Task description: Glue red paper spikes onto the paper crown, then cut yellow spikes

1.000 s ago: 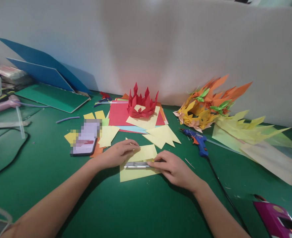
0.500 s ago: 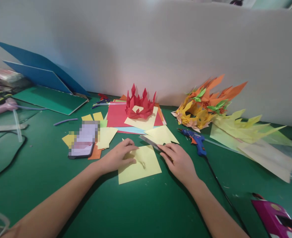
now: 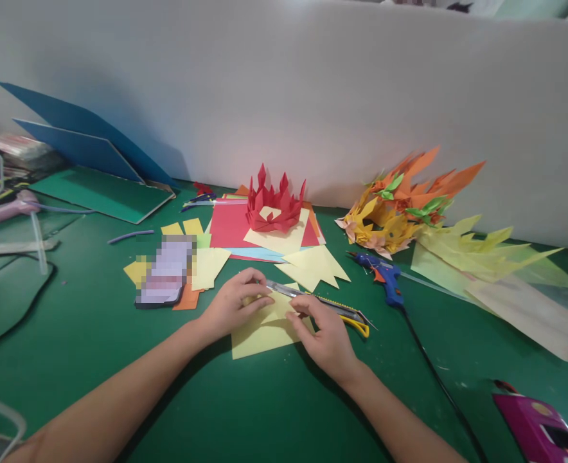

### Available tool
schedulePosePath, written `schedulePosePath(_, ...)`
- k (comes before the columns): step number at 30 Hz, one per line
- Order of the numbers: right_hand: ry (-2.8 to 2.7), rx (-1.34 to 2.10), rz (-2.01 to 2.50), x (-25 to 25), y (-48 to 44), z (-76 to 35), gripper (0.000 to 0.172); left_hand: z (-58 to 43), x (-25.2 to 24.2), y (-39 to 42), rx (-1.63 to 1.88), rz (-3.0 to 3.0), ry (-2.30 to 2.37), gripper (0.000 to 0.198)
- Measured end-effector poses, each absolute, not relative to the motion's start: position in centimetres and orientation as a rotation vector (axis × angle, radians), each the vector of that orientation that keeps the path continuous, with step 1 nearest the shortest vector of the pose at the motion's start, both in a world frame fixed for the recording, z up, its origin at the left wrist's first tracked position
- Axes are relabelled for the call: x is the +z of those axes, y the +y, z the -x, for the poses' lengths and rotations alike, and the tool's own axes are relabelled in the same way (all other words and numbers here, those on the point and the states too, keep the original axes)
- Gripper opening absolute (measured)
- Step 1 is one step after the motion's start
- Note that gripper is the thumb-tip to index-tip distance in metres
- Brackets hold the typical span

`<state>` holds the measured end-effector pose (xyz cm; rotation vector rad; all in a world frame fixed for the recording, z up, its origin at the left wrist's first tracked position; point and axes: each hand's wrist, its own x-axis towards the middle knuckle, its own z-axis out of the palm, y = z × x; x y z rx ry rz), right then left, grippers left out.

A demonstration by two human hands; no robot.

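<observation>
My left hand (image 3: pixel 238 303) pinches a small folded piece of pale yellow paper (image 3: pixel 277 311) at its left side. The fingertips of my right hand (image 3: pixel 325 331) close on the right edge of the same piece. Beneath both hands lies a flat pale yellow sheet (image 3: pixel 255 344). Just beyond my right hand rests a box cutter (image 3: pixel 339 312) with a yellow handle, its blade out and pointing left toward my left fingers. Part of the cutter is hidden behind my right fingers.
A red paper crown (image 3: pixel 275 209) stands on coloured sheets (image 3: pixel 226 225). Yellow paper cuttings (image 3: pixel 317 267) lie before it. On the right are a blue glue gun (image 3: pixel 385 283) and orange paper crowns (image 3: pixel 390 218); on the left, a phone (image 3: pixel 166 270) and blue board (image 3: pixel 86 148).
My right hand has let go of the box cutter, which now lies beyond it, and has moved left onto the paper piece. My left hand has stayed nearly in place.
</observation>
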<state>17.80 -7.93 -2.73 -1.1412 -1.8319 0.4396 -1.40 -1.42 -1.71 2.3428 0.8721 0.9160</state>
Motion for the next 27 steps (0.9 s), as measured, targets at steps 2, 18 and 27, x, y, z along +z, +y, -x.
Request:
schedulePosePath(2, -1.786, 0.431, 1.131, -2.8, -7.9, -17.8, 0.010, 1.3, -1.7, -1.5, 0.952, -2.285, 0.895, 0.022)
schedulePosePath(18, -1.845, -0.076, 1.414, -2.4, -5.9, -22.1, 0.035, 5.3, -0.8, 1.4, 0.673, -2.577, 1.961, 0.029)
schedulePosePath(27, -1.817, -0.473, 1.557, -2.3, -6.4, -22.3, 0.035, 5.7, -1.4, 1.3, 0.509, -2.647, 1.975, 0.027)
